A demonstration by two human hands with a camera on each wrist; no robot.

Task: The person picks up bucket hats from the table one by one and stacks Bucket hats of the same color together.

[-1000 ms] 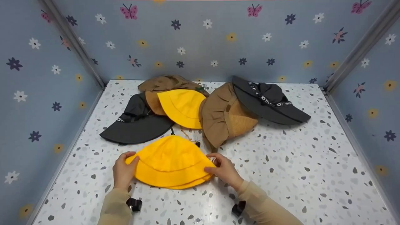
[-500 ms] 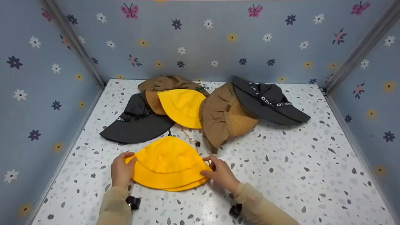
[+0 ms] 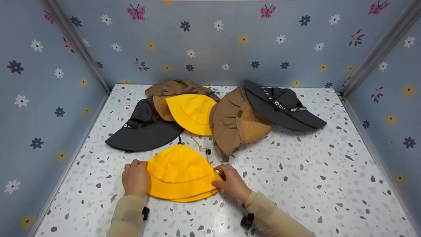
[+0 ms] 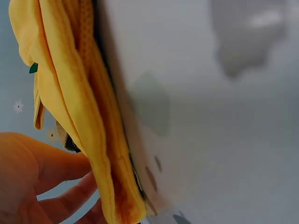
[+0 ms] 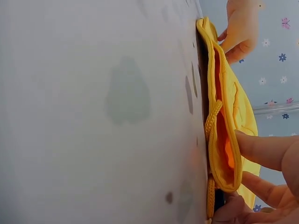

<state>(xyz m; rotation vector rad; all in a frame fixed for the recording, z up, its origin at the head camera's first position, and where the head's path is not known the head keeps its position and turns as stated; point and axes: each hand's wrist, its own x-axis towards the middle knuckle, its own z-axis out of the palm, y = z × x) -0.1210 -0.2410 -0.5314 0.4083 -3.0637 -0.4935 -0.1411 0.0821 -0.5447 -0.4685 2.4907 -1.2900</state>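
Looks like a small booth, closed in on three sides by pale blue panels printed with flowers and butterflies, edged with grey corner strips, and fitted with a white, speckled bench. Cannot be pinned down as home, shop or workshop.

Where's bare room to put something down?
Mainly the white speckled tabletop between the right hand and blue flowered right wall; less between the left hand and left wall. Crowded: the middle, with a yellow cloth hat between the hands and brown brimmed hats and dark grey brimmed hats overlapping behind.
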